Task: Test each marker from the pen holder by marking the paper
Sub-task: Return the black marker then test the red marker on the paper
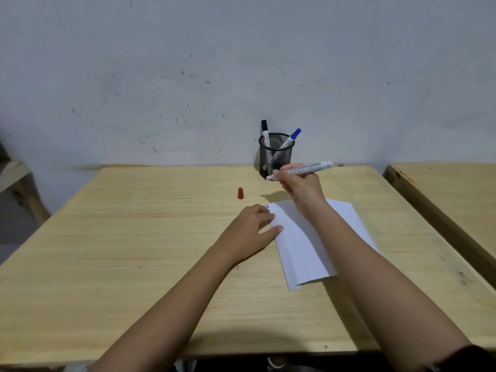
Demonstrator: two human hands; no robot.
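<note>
My right hand (302,187) holds an uncapped white marker (311,168) raised above the table, its red tip pointing left, just in front of the black mesh pen holder (277,161). The holder stands at the table's back edge with a black-capped marker (264,131) and a blue-capped marker (292,137) in it. A red cap (240,193) stands on the table to the left of the holder. My left hand (253,226) lies flat, its fingers pressing the left edge of the white paper (303,251). A small dark mark shows at the paper's top left corner.
The wooden table (134,251) runs up to a stained grey wall. A second wooden table (451,194) stands at the right, with a narrow gap between. Part of a wooden frame shows at the far left.
</note>
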